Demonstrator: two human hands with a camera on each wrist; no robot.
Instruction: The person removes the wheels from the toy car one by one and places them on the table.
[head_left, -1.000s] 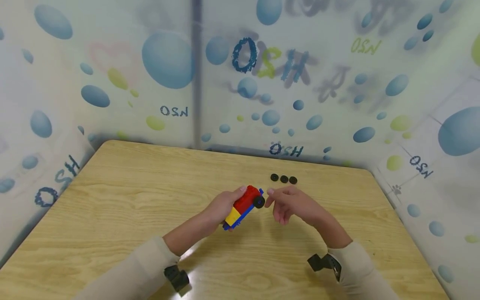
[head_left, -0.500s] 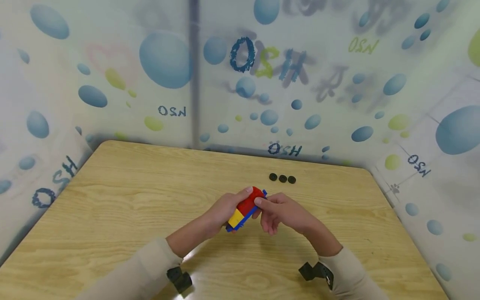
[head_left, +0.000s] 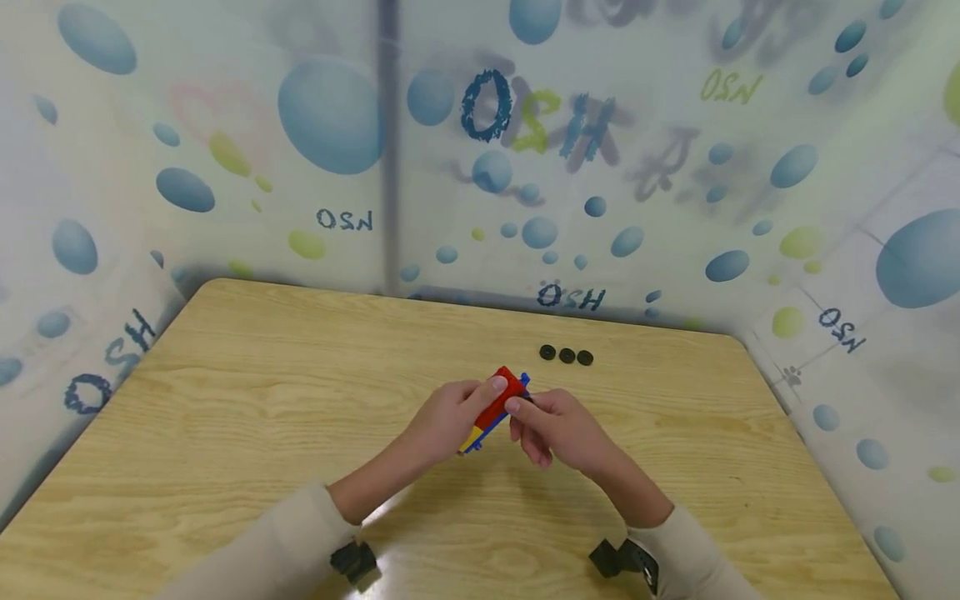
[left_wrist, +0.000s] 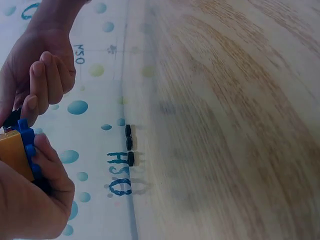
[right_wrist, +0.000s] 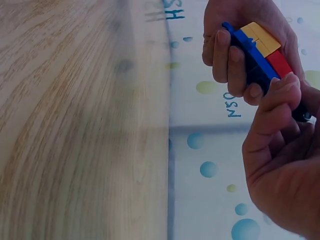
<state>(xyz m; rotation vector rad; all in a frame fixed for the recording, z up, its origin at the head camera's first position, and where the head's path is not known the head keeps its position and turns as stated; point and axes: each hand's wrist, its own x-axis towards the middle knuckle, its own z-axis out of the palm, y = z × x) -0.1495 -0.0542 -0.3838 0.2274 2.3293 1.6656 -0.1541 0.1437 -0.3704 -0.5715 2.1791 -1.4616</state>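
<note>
A small toy car (head_left: 495, 406) of red, yellow and blue bricks is held above the wooden table (head_left: 225, 400). My left hand (head_left: 450, 415) grips its body, fingers curled round the blue base (right_wrist: 247, 47). My right hand (head_left: 543, 417) pinches the black wheel at the car's front end, mostly hidden by the fingers (right_wrist: 277, 97). In the left wrist view the car's yellow and blue edge (left_wrist: 20, 150) shows between both hands. Three loose black wheels (head_left: 566, 355) lie in a row beyond the hands.
Walls printed with blue and green bubbles and lettering (head_left: 525, 117) close the table in at the back and both sides. The loose wheels (left_wrist: 129, 145) lie near the table's far edge. Bare wood spreads left and right of the hands.
My right hand has moved left from an open pose beside the car and now pinches its front wheel. The car has tilted and risen slightly in my left hand.
</note>
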